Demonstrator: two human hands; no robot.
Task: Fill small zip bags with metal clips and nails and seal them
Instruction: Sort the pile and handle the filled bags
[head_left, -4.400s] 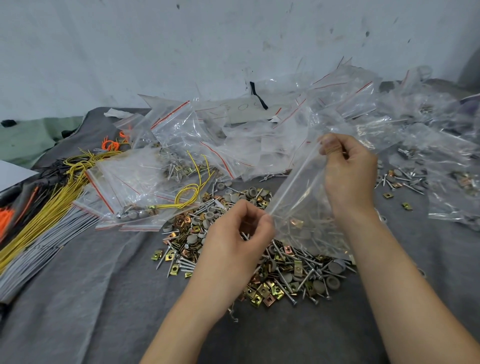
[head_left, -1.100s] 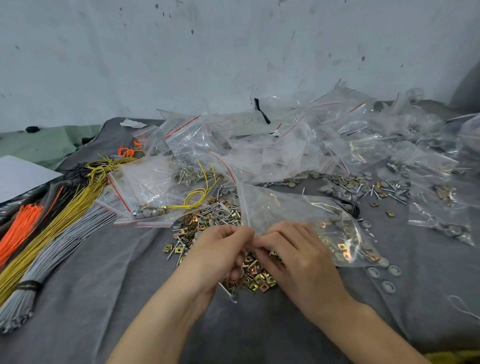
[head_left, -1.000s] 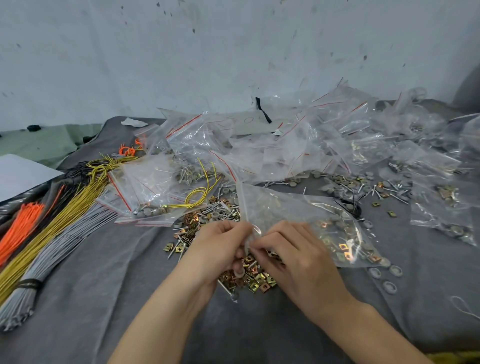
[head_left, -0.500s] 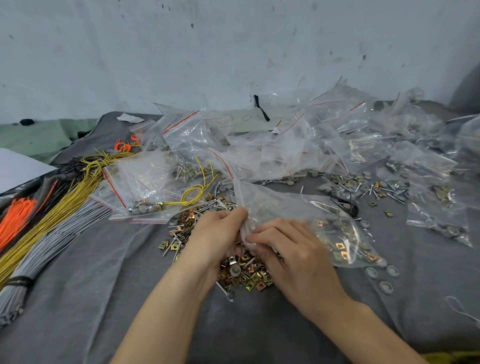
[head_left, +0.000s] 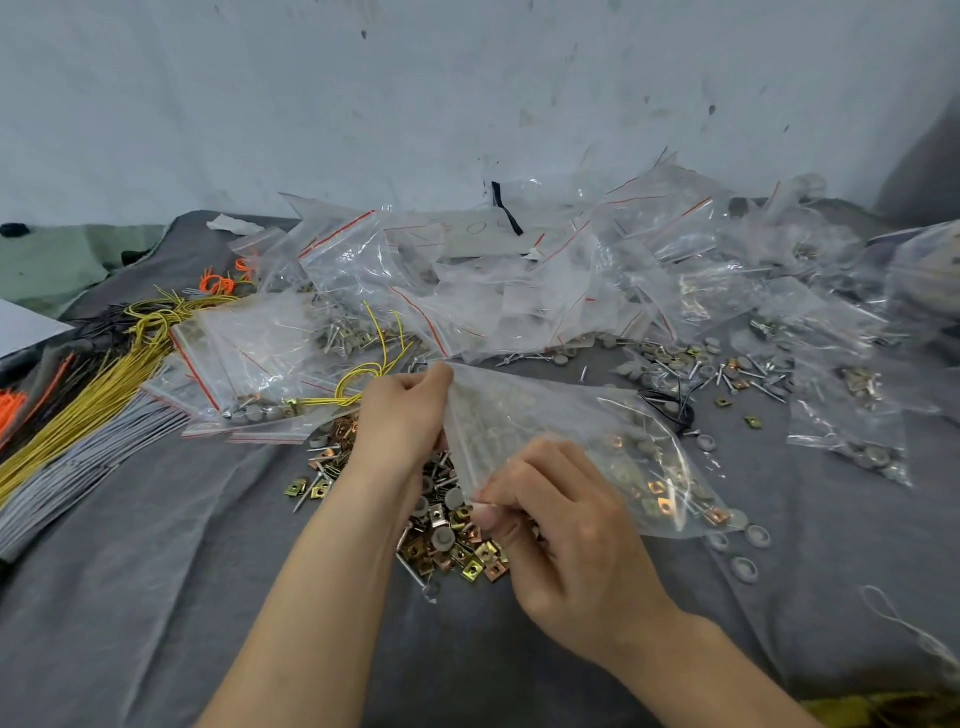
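Sealing appears to be the step in hand: the left hand (head_left: 402, 421) pinches the far end of the mouth of the zip bag (head_left: 561, 415), the right hand (head_left: 563, 540) pinches its near end, and the loaded bag lies rightward of both; next, press the zip strip closed along its length.

Light: even, cool white and diffuse, moderately bright. The wall (head_left: 311, 104) reads flat grey-blue with no hot spot.

Shadows: soft only. There is a faint dark patch on the worktop (head_left: 130, 597) close under my left hand (head_left: 400, 426) and right hand (head_left: 566, 535), so the light falls from above.

Glare: white streaks run across the bag pile (head_left: 519, 291). More streaks cross the zip bag (head_left: 571, 431) pinched in my fingers (head_left: 530, 470), partly veiling its contents. The clips (head_left: 467, 556) give small gold glints.

Focus: the centre is fairly sharp, but fine detail is smeared.

Distortion: wide-angle bowing. The worktop's far edge curves, and the cable bundles (head_left: 78, 415) at the left edge stretch and soften.
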